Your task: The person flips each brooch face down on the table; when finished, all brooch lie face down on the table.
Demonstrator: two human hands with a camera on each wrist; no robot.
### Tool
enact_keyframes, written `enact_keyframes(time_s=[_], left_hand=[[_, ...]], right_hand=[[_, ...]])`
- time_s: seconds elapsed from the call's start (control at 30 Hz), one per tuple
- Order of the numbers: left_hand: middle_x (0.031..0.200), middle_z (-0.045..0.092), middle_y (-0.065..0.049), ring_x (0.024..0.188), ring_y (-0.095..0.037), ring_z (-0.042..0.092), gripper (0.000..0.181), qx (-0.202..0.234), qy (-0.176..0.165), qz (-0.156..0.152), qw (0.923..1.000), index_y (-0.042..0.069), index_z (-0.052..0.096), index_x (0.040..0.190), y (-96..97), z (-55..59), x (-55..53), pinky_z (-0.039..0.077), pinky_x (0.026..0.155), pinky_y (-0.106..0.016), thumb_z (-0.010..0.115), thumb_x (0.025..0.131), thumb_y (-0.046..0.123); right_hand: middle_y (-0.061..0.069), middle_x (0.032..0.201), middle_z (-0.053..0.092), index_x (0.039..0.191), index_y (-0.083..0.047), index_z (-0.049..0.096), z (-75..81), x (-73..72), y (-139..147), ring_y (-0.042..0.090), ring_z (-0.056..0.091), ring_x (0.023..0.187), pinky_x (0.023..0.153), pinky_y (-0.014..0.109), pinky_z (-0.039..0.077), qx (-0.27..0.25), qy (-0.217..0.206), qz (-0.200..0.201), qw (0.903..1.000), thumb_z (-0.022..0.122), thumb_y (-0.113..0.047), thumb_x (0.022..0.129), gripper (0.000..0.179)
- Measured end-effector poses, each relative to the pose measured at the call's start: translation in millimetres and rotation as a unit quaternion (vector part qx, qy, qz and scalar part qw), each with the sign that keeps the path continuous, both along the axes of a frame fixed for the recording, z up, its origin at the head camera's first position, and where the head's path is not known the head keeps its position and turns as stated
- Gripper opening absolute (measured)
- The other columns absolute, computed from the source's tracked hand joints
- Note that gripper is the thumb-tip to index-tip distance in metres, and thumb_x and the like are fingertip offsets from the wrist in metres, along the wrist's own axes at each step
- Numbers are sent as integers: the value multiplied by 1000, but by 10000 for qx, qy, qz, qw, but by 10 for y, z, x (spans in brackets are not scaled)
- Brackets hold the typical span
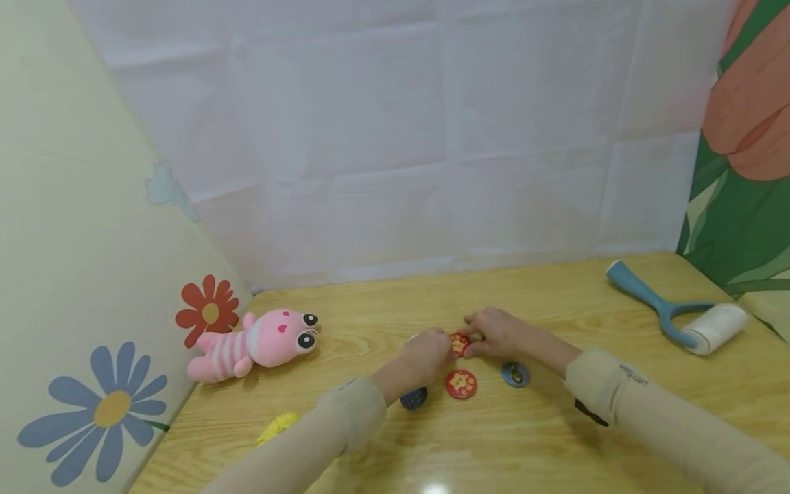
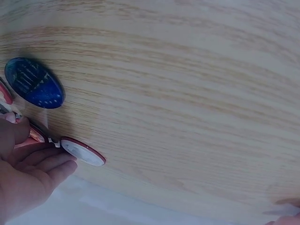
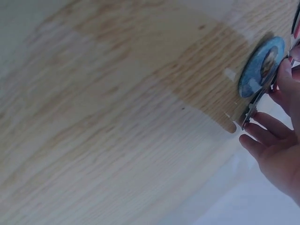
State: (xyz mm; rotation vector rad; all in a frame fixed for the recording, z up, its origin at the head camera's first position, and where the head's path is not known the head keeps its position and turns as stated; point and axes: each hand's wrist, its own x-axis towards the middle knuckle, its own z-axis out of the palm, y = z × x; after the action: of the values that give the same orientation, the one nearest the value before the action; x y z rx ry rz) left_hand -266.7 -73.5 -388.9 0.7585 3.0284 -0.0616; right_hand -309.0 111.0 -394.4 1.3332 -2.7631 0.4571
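A red round badge (image 1: 459, 345) with a yellow pattern lies between the two hands in the head view. My left hand (image 1: 426, 357) pinches its left side; in the left wrist view the thumb and fingers (image 2: 56, 161) close about a red-orange badge edge. Thumb and fingers of my right hand (image 1: 500, 333) grip it from the other side, partly hidden in the right wrist view. Beside the left fingers is a pale badge with a red rim (image 2: 83, 151). Nearer the person lie a red star badge (image 1: 461, 384), a dark blue badge (image 1: 413, 398) and a light blue badge (image 1: 515, 374).
A pink striped plush toy (image 1: 253, 346) lies at the left of the wooden table (image 1: 494, 439). Part of a yellow object (image 1: 278, 427) shows by the left sleeve. A blue-handled lint roller (image 1: 669, 312) rests at the right. White cloth hangs behind.
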Motion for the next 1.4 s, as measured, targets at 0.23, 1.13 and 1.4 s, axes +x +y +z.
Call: enact_keyframes(time_s=[0.23, 1.13, 1.4], left_hand=[[85, 58, -4, 69, -15, 58, 17, -89, -17, 11, 10000, 10, 68, 85, -3, 4, 14, 53, 58, -25, 67, 93, 25], [92, 59, -4, 79, -17, 60, 14, -628, 307, -234, 9973, 16, 74, 101, -15, -26, 54, 54, 64, -26, 71, 89, 22], [82, 57, -3, 72, -15, 57, 13, -474, 512, -348, 9970, 14, 69, 82, -31, -51, 46, 52, 59, -25, 72, 87, 26]], right_hand=[[32, 122, 58, 114, -1, 69, -5, -4, -6, 44, 60, 109, 97, 52, 47, 20, -24, -66, 10000, 74, -34, 85, 45], [32, 127, 55, 116, 0, 68, -15, 15, 31, 44, 58, 114, 100, 54, 44, 31, 64, 141, 9999, 66, -40, 91, 47], [32, 125, 56, 113, 1, 69, -37, 26, 33, 45, 56, 116, 100, 54, 44, -63, 137, 202, 9997, 64, -35, 94, 41]])
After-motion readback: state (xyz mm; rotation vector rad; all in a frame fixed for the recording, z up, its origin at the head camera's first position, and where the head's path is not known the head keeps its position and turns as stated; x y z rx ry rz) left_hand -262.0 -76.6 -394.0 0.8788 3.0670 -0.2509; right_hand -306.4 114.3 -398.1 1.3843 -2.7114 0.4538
